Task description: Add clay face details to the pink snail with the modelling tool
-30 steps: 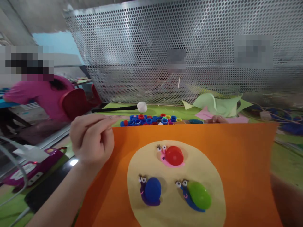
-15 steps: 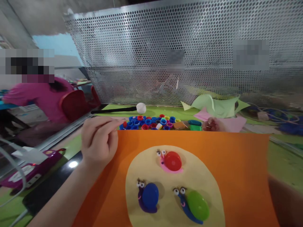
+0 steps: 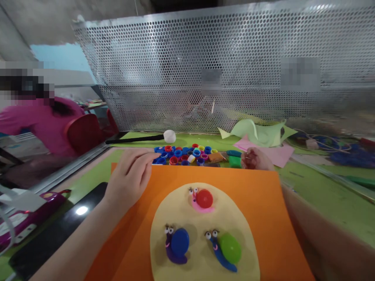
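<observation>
My left hand (image 3: 131, 173) lies over the top left part of an orange sheet (image 3: 263, 203), its fingers bent together at the upper edge, where it seems to grip the sheet. Behind the sheet's top right corner is my right hand (image 3: 255, 158), fingers curled in; what they hold, if anything, is unclear, and the sheet hides part of the wrist. A pale yellow paper shape (image 3: 202, 226) on the sheet bears three googly-eyed snails: one with a red shell (image 3: 204, 199), one with a blue shell (image 3: 180, 242), one with a green shell (image 3: 230, 248).
Several coloured bottle caps (image 3: 178, 153) lie behind the sheet. Beyond them are a black stick with a white ball end (image 3: 169, 136) and crumpled green paper (image 3: 260, 132). A phone (image 3: 64, 222) and purple power strip (image 3: 43, 207) sit left. A perforated metal screen (image 3: 181, 54) stands behind.
The orange sheet's right edge has shifted left and the sheet looks smaller, showing more of my right hand and forearm. My left hand and the whole view have shifted slightly.
</observation>
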Tool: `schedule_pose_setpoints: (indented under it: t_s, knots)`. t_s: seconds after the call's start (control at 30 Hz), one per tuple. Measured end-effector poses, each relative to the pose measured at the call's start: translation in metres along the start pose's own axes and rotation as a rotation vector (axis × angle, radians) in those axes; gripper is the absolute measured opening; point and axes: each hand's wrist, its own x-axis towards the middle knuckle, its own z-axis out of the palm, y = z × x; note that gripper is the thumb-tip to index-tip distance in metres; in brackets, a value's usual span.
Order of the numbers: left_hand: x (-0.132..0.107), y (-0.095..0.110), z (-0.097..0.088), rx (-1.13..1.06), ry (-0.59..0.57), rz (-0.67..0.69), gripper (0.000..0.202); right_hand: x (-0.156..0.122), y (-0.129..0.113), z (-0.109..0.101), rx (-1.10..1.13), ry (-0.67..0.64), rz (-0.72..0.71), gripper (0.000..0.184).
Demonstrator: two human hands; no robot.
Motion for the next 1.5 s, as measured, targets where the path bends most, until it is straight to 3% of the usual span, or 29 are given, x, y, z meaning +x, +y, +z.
schedule_pose_setpoints:
  t_s: [0.1, 0.2, 0.4, 0.53, 0.73, 0.83, 0.97, 1.23, 1.37, 1.5]
  knots:
    - [-0.006, 0.002, 0.015, -0.096, -0.271, 0.009, 0.024, 0.008, -0.011, -0.013, -0.034, 0.061, 0.014, 0.026]
    - [-0.017, 0.009, 0.034, -0.215, -0.524, 0.061, 0.030, 0.014, -0.032, -0.024, -0.113, 0.103, -0.025, 0.025]
    - [-0.033, 0.027, 0.060, -0.364, -0.692, -0.004, 0.033, 0.010, -0.070, -0.031, -0.396, 0.035, -0.035, 0.024]
    - [-0.033, 0.033, 0.066, -0.497, -0.736, -0.121, 0.028, -0.004, -0.063, -0.007, -0.656, -0.098, -0.109, 0.023]
    - [-0.028, 0.038, 0.062, -0.576, -0.753, -0.307, 0.022, -0.040, -0.007, 0.048, -1.067, -0.374, -0.375, 0.024]
    - [-0.024, 0.040, 0.059, -0.600, -0.756, -0.367, 0.018, -0.048, 0.017, 0.057, -1.201, -0.432, -0.529, 0.027]
    - [-0.020, 0.044, 0.057, -0.617, -0.711, -0.443, 0.017, -0.044, 0.036, 0.053, -1.307, -0.408, -0.646, 0.024]
    - [-0.016, 0.052, 0.052, -0.721, -0.496, -0.676, 0.046, -0.052, 0.033, 0.050, -1.186, -0.390, -0.873, 0.016]
    - [-0.015, 0.060, 0.050, -0.810, -0.365, -0.758, 0.063, -0.065, 0.028, 0.055, -1.033, -0.531, -1.025, 0.012]
    - [-0.013, 0.068, 0.050, -0.868, -0.330, -0.766, 0.068, -0.070, 0.026, 0.057, -0.930, -0.648, -1.064, 0.010]
